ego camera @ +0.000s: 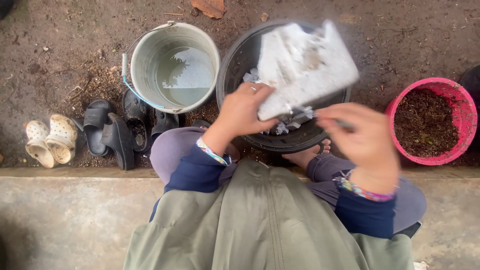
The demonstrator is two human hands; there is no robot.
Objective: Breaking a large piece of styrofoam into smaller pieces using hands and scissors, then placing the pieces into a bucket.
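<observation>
LIGHT: soft, even daylight | SHADOWS: faint | GLARE: sky reflection on bucket water (184, 75) at 11 o'clock | BLUR: motion smear on right hand (367, 142) and white sheet (305, 67) | FOCUS: ground sharp

— Where's the tub (235, 65)?
— Centre, by the knees. The water bucket (150, 55) stands at its nine o'clock, the soil pot (462, 107) at three.
— And the shoes (102, 132)?
— At seven o'clock from the bucket.

We see a rough, matt white slab (305, 65), foam-like and crumbly, over a smooth black plastic basin (235, 65). The grey bucket (145, 60) looks dull, the pink pot (465, 107) scuffed plastic, the soil ground (75, 40) coarse, the ledge (65, 215) rough concrete.
</observation>
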